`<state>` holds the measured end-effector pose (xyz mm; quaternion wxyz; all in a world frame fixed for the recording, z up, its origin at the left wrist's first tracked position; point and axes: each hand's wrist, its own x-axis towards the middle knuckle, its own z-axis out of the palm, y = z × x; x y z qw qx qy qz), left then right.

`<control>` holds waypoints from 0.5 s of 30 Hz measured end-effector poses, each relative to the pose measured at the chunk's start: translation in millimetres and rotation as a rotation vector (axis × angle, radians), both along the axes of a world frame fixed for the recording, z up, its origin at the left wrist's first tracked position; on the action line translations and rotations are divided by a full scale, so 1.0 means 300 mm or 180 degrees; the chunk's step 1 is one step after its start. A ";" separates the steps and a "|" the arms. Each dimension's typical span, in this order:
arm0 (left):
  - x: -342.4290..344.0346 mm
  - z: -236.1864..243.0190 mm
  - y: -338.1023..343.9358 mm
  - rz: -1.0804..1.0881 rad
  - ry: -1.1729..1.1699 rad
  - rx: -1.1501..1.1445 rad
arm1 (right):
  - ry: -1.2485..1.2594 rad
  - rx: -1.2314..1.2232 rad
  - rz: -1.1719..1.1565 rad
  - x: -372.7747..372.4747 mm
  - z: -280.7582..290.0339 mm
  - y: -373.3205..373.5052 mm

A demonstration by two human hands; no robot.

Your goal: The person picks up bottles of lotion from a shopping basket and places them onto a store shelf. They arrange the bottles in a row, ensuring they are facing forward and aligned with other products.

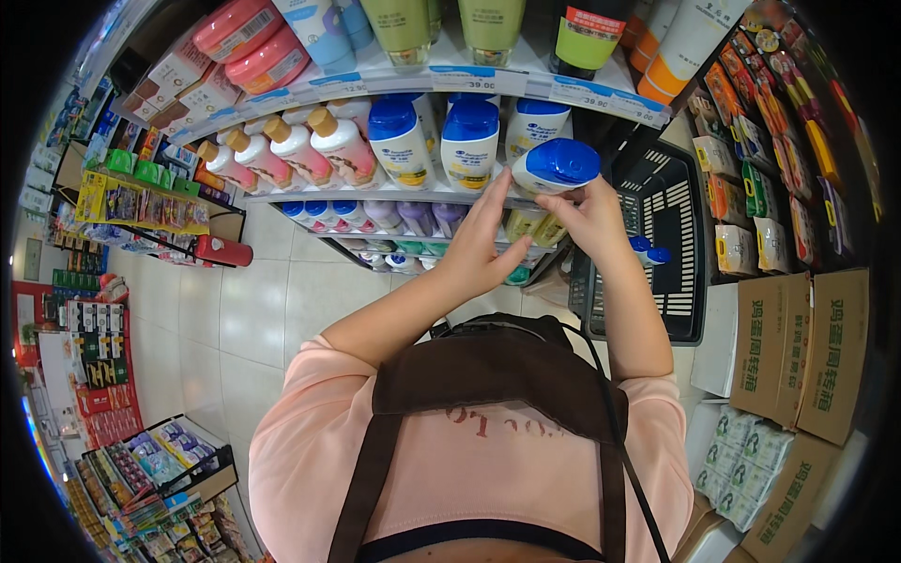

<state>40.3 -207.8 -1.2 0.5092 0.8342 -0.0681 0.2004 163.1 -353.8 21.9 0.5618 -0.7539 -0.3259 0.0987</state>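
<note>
My right hand (pixel 589 214) is closed around a white shampoo bottle with a blue cap (pixel 542 178), tilted at the right end of a shelf. My left hand (pixel 483 239) has its fingers stretched out, the tips against the bottle's left side and the thumb apart. Just behind stand matching blue-capped bottles, among them a middle one (pixel 469 145) and a left one (pixel 399 145). Pink-and-white pump-style bottles with tan caps (pixel 343 145) fill the shelf's left part.
A dark shopping basket (pixel 690 244) sits right of the shelf, with blue-capped bottles (pixel 649 251) inside. Above, a shelf edge with price tags (pixel 469 83) carries tubes and boxes. Cardboard boxes (pixel 774 347) stand at the right. Pale floor tiles (pixel 249 310) lie at the left.
</note>
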 end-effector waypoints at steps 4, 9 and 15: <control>0.009 -0.021 0.003 -0.0015 -0.0010 0.0033 | 0.0028 0.0023 0.0009 0.015 -0.022 0.006; 0.020 -0.037 0.004 0.0028 0.0002 0.0084 | 0.0118 0.0113 0.0073 0.040 -0.041 0.016; 0.029 -0.048 0.003 0.0048 0.0018 0.0044 | 0.0334 0.0080 0.0069 0.062 -0.067 0.025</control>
